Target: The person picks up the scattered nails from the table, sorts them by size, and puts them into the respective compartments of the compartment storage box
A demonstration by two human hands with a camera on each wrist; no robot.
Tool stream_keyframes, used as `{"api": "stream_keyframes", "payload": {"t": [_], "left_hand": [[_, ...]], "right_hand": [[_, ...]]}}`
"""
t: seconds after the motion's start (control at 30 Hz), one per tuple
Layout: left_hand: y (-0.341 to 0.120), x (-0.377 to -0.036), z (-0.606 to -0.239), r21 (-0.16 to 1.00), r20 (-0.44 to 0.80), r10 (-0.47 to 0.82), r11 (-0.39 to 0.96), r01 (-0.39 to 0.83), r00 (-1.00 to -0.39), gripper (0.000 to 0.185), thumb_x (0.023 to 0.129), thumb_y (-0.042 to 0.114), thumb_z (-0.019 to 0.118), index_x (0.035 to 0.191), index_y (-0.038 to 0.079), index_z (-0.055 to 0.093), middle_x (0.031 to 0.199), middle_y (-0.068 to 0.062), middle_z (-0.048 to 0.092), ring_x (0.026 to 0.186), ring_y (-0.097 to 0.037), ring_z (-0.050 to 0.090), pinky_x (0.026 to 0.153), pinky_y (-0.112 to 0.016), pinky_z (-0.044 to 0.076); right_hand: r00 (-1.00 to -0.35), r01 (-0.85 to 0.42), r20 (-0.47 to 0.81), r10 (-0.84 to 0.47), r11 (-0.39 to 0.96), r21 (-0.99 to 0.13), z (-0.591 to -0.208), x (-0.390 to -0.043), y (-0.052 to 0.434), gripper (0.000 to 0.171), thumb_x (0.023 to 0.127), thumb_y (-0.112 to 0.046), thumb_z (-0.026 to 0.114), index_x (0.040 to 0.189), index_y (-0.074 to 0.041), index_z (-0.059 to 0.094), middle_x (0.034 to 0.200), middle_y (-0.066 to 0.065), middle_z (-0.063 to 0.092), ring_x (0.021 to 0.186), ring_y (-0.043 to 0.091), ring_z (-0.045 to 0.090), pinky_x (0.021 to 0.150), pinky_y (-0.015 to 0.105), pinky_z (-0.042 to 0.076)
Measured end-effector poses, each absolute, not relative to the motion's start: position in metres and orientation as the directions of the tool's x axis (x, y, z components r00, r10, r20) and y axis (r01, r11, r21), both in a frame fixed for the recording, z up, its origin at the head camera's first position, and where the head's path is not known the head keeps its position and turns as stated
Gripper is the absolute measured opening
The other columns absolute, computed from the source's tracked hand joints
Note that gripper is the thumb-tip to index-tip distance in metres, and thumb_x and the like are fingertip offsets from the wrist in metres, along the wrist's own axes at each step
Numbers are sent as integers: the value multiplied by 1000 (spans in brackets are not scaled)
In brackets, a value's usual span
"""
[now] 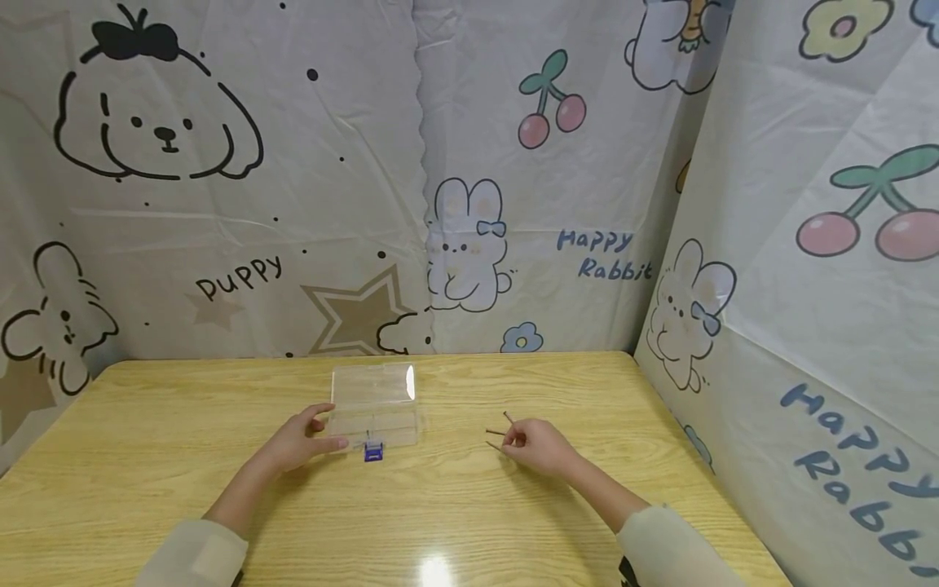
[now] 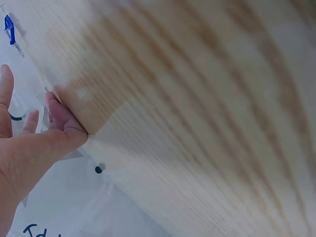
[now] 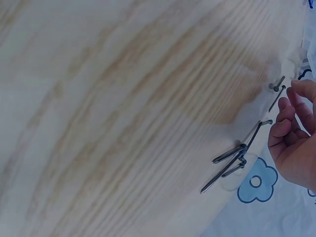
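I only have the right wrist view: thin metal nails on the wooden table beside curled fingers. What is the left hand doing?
Observer: The left hand rests against a clear plastic compartment box on the light wooden table, fingers fairly straight.
Operator: Is the box shut?
Observer: Its lid looks open, lying flat behind the tray; a small blue latch sits at the front edge.
Operator: Where is the right hand relative to it?
Observer: The right hand is to the box's right, apart from it, fingers curled at the thin metal nails.

Head view looking down over wooden table, wrist views close, sharing its grain.
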State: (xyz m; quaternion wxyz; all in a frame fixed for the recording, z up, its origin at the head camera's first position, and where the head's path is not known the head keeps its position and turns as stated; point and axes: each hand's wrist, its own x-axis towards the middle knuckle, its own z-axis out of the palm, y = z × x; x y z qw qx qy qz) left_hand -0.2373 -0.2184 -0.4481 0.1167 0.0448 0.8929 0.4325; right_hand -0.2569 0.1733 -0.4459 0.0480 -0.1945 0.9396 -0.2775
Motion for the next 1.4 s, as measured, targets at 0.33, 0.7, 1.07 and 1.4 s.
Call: {"api": "stream_keyframes", "payload": {"t": [0.33,0.7,1.07,1.4], "left_hand": [[-219,-237,-449,783,-162,181,622,-14,-970,82,84,39,69,143,-1,28,130,-35,41,121,-51,40,96,-60,39],[-220,-237,-448,786,-165,185,618,-16,-969,83,84,40,68,143,-1,28,130,-35,41,122,-52,39,96,-60,39],[-221,-239,-452,785,-160,185,619,-11,-970,83,83,41,69,143,0,28,130,-35,42,121,-51,40,96,-60,39],[-221,-238,-450,796,-151,196,606,-2,-969,83,83,39,69,143,-1,28,131,-36,40,123,-51,38,95,-59,40]], "right_hand": [[-918,-343,11,-397,778,-527,-451,-253,182,7,84,-13,67,79,-10,65,68,-5,55,62,8,45,54,20,36],[-914,-355,10,-407,786,-506,-454,-253,183,7,85,-13,66,78,-11,65,66,-6,55,60,7,45,54,20,37],[-922,-338,9,-387,793,-507,-455,-253,180,8,86,-14,62,79,-11,63,65,-5,52,57,7,43,52,20,34],[-925,-334,22,-379,785,-521,-452,-256,172,8,87,-15,61,80,-13,65,67,-5,53,58,8,43,51,20,35]]}}
